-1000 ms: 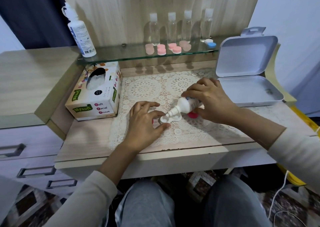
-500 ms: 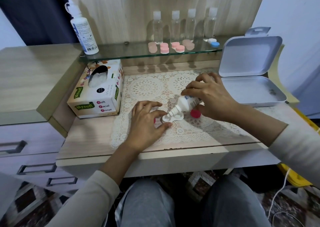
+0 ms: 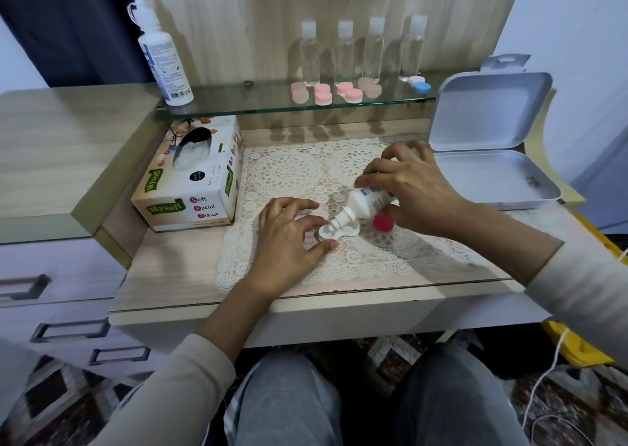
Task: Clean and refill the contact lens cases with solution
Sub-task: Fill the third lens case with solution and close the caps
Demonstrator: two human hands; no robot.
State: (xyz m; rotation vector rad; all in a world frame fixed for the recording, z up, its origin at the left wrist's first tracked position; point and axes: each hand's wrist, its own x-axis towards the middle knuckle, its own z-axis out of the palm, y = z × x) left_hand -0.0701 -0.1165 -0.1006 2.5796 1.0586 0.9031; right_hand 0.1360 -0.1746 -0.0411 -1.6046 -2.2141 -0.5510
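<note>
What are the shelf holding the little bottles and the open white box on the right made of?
The shelf looks like clear glass: glossy, and the wood behind shows through it. The open box seems to be thin metal with a matte pale finish and rolled rims, though it might be plastic.

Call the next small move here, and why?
Probably squeeze the bottle: right hand holds it tilted, nozzle down at the open lens case, which the left hand pinches on the mat; a red cap lies beside.
</note>
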